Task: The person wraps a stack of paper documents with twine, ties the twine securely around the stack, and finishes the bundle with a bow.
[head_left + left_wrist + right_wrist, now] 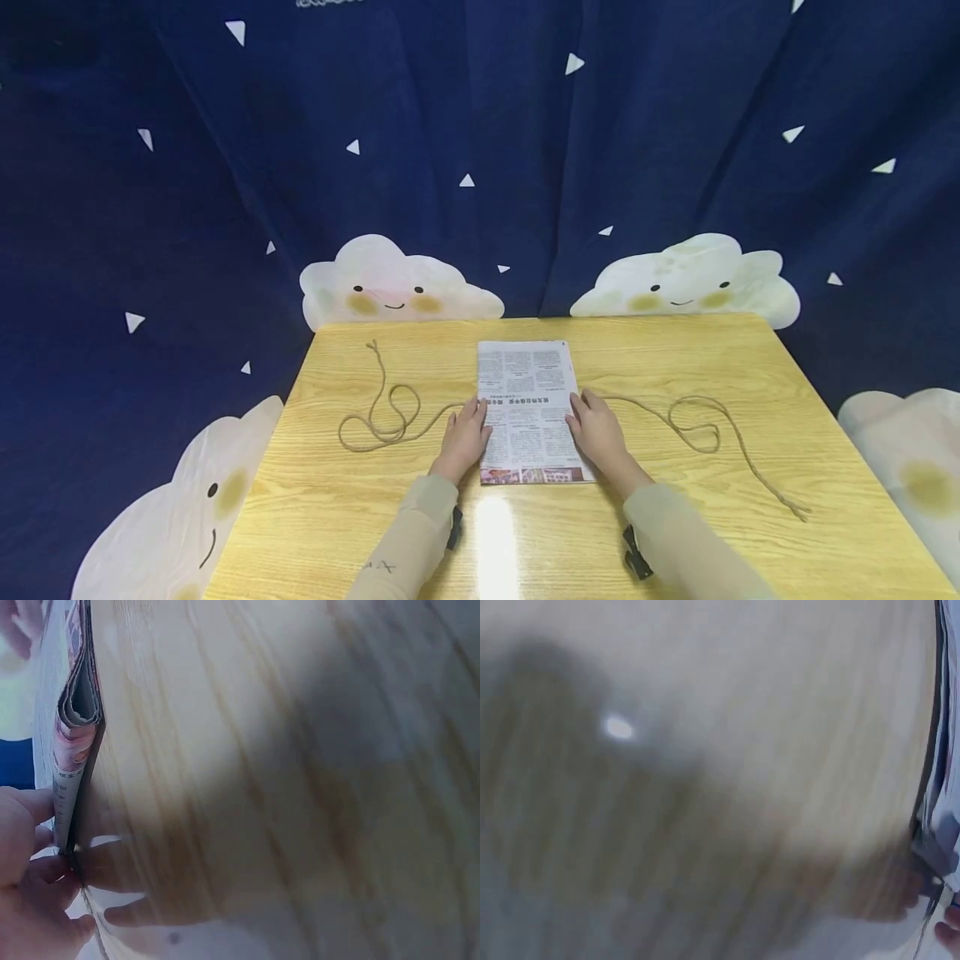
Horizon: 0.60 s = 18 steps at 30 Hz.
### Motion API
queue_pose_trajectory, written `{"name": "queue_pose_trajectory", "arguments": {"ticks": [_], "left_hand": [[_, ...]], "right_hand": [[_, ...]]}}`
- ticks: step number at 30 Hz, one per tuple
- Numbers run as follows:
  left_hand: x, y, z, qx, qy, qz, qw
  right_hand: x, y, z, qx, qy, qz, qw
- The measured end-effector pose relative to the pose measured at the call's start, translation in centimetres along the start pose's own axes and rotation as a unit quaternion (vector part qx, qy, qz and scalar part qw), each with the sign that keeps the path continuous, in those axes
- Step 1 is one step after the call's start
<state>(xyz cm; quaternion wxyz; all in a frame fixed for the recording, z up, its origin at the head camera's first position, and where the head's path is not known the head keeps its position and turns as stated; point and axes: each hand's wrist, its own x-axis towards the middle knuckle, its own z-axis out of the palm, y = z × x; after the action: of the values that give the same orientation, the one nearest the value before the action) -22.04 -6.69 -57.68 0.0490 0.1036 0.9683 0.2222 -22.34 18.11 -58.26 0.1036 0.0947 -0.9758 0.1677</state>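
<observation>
A folded newspaper (525, 446) lies on the wooden table between both hands, printed side up, with a strip of coloured pictures along its near edge. My left hand (463, 437) touches its left edge, fingertips just over the paper; in the left wrist view the fingers (36, 804) lie against the layered side of the fold. My right hand (600, 433) touches the right edge in the same way, mostly cut off in the right wrist view. A thin brown cord (405, 433) comes out beside the left hand and also beside the right; the newspaper hides the part between.
The cord's left stretch loops on the table (360, 517); its right stretch curls and runs to a knotted or frayed end (795, 507). A dark blue curtain (525, 208) with white triangles and smiling clouds hangs behind the table's far edge. Light glares off the tabletop's near side.
</observation>
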Motion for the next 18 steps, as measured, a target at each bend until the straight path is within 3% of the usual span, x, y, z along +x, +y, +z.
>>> {"name": "queue_pose_trajectory", "arguments": {"ticks": [7, 15, 18], "left_hand": [[0.0, -0.3, 0.0, -0.002, -0.008, -0.004, 1.0], [0.7, -1.2, -0.5, -0.002, -0.004, -0.01, 0.9999], [0.9, -1.5, -0.6, -0.005, -0.007, -0.011, 0.9999]], "right_hand": [[-0.9, 0.3, 1.1, 0.022, -0.034, 0.003, 0.9992], [0.0, 0.0, 1.1, 0.039, -0.05, -0.013, 0.9979], [0.3, -0.1, 1.0, 0.031, -0.076, -0.015, 0.9965]]}}
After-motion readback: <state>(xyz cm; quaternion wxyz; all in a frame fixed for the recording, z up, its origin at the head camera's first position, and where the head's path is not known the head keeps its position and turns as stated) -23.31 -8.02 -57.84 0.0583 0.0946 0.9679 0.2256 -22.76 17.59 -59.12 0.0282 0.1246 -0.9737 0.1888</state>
